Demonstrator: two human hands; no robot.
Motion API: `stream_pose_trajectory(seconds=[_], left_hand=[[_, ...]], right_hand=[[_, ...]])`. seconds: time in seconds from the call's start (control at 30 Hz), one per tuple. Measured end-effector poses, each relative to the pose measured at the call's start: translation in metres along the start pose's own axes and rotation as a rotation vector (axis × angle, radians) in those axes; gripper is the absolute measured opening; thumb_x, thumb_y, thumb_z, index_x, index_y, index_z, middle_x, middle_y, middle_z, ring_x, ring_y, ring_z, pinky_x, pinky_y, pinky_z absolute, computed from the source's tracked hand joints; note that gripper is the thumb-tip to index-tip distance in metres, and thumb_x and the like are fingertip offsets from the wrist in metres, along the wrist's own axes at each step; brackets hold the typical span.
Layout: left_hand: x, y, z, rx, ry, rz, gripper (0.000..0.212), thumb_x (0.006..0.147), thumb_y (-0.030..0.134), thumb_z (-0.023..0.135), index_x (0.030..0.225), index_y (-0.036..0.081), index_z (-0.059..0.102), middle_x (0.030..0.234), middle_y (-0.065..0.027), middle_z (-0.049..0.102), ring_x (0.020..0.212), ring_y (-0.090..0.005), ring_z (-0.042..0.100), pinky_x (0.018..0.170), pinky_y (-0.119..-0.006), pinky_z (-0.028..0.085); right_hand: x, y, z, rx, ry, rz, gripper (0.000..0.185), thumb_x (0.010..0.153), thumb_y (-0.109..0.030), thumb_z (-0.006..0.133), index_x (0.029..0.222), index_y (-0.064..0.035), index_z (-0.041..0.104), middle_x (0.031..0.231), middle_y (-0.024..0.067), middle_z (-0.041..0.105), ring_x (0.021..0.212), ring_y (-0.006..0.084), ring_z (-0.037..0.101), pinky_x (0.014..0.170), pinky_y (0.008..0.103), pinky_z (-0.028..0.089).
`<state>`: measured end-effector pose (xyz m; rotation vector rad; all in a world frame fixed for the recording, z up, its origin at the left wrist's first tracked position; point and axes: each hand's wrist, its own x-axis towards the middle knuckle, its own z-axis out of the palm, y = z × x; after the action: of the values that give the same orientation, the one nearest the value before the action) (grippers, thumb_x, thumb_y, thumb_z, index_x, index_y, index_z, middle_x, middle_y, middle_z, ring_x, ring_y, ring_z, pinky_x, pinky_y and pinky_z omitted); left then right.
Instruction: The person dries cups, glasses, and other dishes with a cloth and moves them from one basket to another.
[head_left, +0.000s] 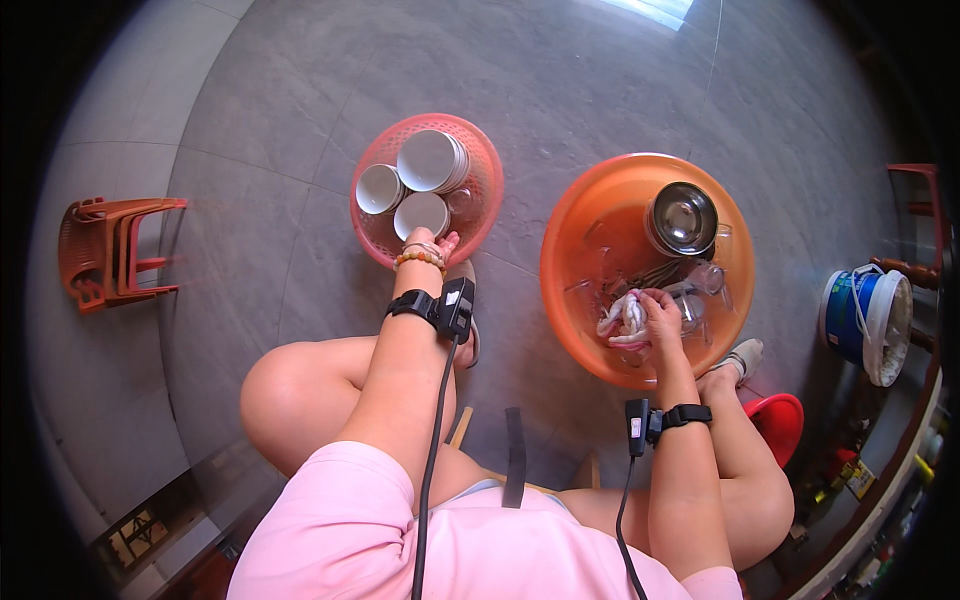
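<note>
My left hand is at the near edge of a white bowl stack in the pink perforated plastic basket. Its thumb lies over the rim; whether the fingers grip a bowl is hidden. A taller stack of white bowls and a smaller stack stand behind, with a clear glass beside them. My right hand pinches a wet-looking white cloth with pink edging over the orange plastic basin. Clear glasses and a stack of metal bowls sit in the basin.
Stacked orange-red plastic stools are at the far left on the tiled floor. At right are a blue-and-white bucket and a red plastic object near my foot. Cables run from both wrist devices.
</note>
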<state>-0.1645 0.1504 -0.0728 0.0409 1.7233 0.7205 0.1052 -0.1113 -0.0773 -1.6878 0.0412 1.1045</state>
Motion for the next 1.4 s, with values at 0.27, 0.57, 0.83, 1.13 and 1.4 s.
stream_pose_trajectory(seconds=[0.27,0.57,0.83,1.13,1.4], left_hand=[[0.011,-0.001,0.008,-0.334,0.004,-0.137,0.045,0.087,0.029,0.044,0.118,-0.002,0.035,0.114,-0.0156,0.048,0.097,-0.0341,0.05,0.085,-0.04,0.044],[0.003,0.0,0.008,-0.31,0.015,-0.093,0.043,0.087,0.02,0.037,0.125,0.003,0.028,0.125,-0.0163,0.036,0.105,-0.0352,0.045,0.088,-0.047,0.041],[0.001,-0.001,0.013,-0.265,0.055,-0.052,0.047,0.087,0.008,0.033,0.132,0.007,0.021,0.136,-0.0176,0.017,0.12,-0.0347,0.031,0.094,-0.051,0.036],[0.051,-0.003,0.005,-0.561,-0.087,-0.164,0.041,0.088,0.009,0.034,0.127,-0.004,0.026,0.132,-0.0222,0.023,0.118,-0.0378,0.032,0.095,-0.049,0.035],[0.057,0.0,-0.01,-0.617,-0.117,-0.21,0.04,0.09,0.016,0.034,0.126,-0.001,0.031,0.127,-0.0161,0.035,0.116,-0.0306,0.034,0.086,-0.046,0.045]], right_hand=[[0.007,0.007,-0.005,-0.019,0.005,-0.028,0.015,0.075,-0.011,0.062,0.086,-0.0025,0.058,0.078,0.0032,0.058,0.069,0.0104,0.053,0.063,0.0225,0.044],[0.004,0.004,-0.003,0.008,-0.007,-0.004,0.015,0.076,-0.012,0.061,0.087,-0.0027,0.057,0.078,0.0032,0.058,0.068,0.0112,0.053,0.061,0.0229,0.044],[0.0,-0.003,-0.005,-0.011,0.003,0.014,0.011,0.08,-0.01,0.056,0.089,-0.0025,0.056,0.081,0.0033,0.058,0.072,0.0107,0.054,0.066,0.0222,0.045],[-0.002,-0.005,-0.001,0.103,0.009,0.039,0.015,0.076,-0.01,0.062,0.087,-0.0019,0.056,0.077,0.0042,0.057,0.066,0.0115,0.054,0.058,0.0231,0.045],[0.005,0.004,-0.003,0.032,-0.001,0.03,0.012,0.077,-0.01,0.06,0.087,-0.0025,0.056,0.078,0.0037,0.058,0.068,0.0112,0.054,0.06,0.0226,0.045]])
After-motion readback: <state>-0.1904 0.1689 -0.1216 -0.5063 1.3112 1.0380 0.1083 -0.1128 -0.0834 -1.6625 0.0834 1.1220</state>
